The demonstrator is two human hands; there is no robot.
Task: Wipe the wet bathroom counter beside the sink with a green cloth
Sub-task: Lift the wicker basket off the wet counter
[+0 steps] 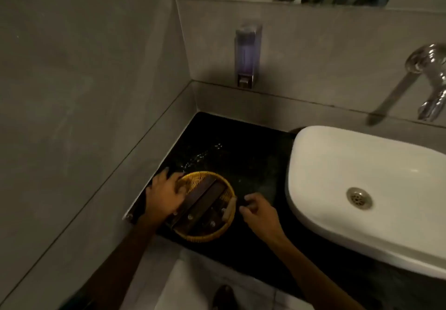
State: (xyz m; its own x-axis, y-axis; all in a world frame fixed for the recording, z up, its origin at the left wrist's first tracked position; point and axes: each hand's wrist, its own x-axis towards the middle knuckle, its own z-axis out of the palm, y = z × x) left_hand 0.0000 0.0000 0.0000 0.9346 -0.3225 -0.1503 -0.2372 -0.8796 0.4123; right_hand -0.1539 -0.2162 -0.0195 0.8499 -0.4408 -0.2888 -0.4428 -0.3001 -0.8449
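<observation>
The table is a dark, glossy stone surface set into a corner of grey walls. Water droplets lie scattered on its rear left part, near the left wall.

A round woven basket stands on the front left part of the table. Inside it lie dark flat packets, placed diagonally, and a small light-coloured stick-like item at the right rim; what these items are cannot be told.

The left hand rests on the left rim of the basket, fingers spread and curved over the edge, gripping it. The right hand is just beside the right rim of the basket, fingers loosely curled; whether it touches the basket or pinches anything cannot be told.

A white oval sink sits on the table to the right of the basket, well apart from it, with a metal drain in its bowl. A chrome tap is mounted on the rear wall above the sink. A soap dispenser is fixed to the rear wall above the corner of the table.

The green cloth is not in view.
</observation>
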